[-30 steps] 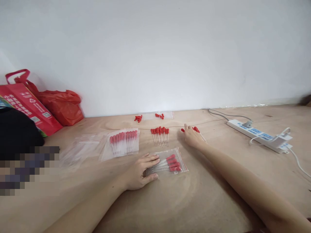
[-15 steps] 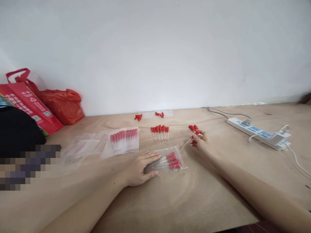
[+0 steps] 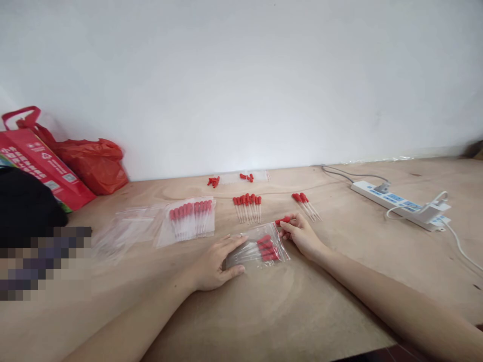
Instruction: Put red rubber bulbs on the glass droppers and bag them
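Observation:
My left hand (image 3: 222, 261) lies with fingers spread on the left end of a clear zip bag (image 3: 247, 257), pressing it on the table. Inside that bag are several droppers with red bulbs (image 3: 268, 248), bulbs toward the right. At the bag's right opening, my right hand (image 3: 300, 234) pinches a dropper by its red bulb (image 3: 283, 220); its thin stem seems to reach into the bag. Beyond my right hand lie a few droppers (image 3: 302, 198). A row of several droppers (image 3: 247, 201) lies behind the bag.
To the left are a filled bag of droppers (image 3: 190, 216) and flat clear bags (image 3: 128, 226). Loose red bulbs (image 3: 213, 181) lie near the wall. A power strip (image 3: 396, 203) with cables is at the right, red bags (image 3: 94, 166) at the left.
My right hand has moved left and toward me with the dropper, from beside the loose droppers to the bag's opening. My left hand has stayed on the bag.

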{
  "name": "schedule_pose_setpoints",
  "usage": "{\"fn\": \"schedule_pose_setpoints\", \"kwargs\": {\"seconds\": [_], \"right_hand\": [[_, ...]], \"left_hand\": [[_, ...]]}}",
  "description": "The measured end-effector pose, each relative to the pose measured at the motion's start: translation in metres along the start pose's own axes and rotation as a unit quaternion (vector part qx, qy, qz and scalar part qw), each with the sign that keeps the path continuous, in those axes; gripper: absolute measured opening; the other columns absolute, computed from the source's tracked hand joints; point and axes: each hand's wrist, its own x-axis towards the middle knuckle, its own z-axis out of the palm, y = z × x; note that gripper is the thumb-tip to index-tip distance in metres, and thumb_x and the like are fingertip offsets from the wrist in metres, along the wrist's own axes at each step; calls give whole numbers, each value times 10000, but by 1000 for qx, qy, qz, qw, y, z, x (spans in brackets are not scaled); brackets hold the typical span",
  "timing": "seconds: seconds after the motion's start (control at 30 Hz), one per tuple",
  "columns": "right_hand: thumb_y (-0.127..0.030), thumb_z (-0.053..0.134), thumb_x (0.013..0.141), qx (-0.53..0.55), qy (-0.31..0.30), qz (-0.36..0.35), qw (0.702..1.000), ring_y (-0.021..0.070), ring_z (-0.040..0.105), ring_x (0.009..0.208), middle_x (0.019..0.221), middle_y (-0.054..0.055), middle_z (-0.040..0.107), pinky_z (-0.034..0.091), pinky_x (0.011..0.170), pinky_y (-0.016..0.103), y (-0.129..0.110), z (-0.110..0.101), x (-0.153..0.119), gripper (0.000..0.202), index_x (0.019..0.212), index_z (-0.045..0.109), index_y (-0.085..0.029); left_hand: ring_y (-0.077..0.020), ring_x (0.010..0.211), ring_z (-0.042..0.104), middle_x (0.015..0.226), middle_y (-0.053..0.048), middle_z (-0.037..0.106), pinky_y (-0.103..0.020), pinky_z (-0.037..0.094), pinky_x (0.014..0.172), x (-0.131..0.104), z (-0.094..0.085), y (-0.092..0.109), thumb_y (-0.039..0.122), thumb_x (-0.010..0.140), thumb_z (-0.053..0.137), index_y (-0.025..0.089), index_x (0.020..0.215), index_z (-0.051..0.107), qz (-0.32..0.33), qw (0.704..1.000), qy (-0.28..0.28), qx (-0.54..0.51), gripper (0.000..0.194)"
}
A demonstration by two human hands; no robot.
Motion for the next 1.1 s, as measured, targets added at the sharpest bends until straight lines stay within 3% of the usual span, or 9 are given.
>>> {"fn": "schedule_pose_setpoints", "kwargs": {"seconds": [0.1,0.37,0.5,0.67,0.87,1.1], "right_hand": [[-229,578,633,2,20,-4,1000,105,519,466,688,-15,588,386,447,247,-6,-6,3,217,730,384,-242],[-238,578,605,0,118,-76,990,92,535,473,603,-42,585,416,469,217,-31,-47,23,235,788,432,-212],[-210,574,600,-34,133,-75,988,89,524,455,581,-49,574,414,449,211,-29,-50,26,244,798,430,-209],[-176,555,618,-22,105,-43,993,84,517,450,596,-46,575,412,432,204,-18,-40,20,208,780,430,-214],[-202,576,647,-7,16,16,1000,69,519,460,653,-15,591,399,413,185,-10,-15,1,178,740,424,-203],[-309,648,603,-109,-95,6,989,42,413,355,531,-74,516,228,307,154,-12,-7,-7,257,737,465,-188]], "left_hand": [[-243,1248,298,1362,-35,344,-438,269,1018,-1,0,0,430,807,479,262,1322,280,-5,1000,-3,-1,578],[-239,1252,294,1366,-38,337,-427,270,1022,0,-2,1,422,805,480,248,1314,297,-10,1000,-6,2,568],[-227,1249,302,1365,-39,339,-415,272,1022,0,-2,1,424,810,469,243,1320,279,-7,1000,-10,11,574],[-227,1251,298,1369,-35,333,-410,274,1022,-1,0,-2,428,813,466,251,1321,277,-4,1000,-7,10,571],[-242,1253,293,1364,-35,342,-425,272,1019,-1,-1,-1,431,814,464,261,1322,277,-2,1000,-3,3,568],[-246,1258,281,1367,-51,336,-433,255,1027,1,-2,2,451,814,453,236,1323,283,-7,1000,-10,11,578]]}}
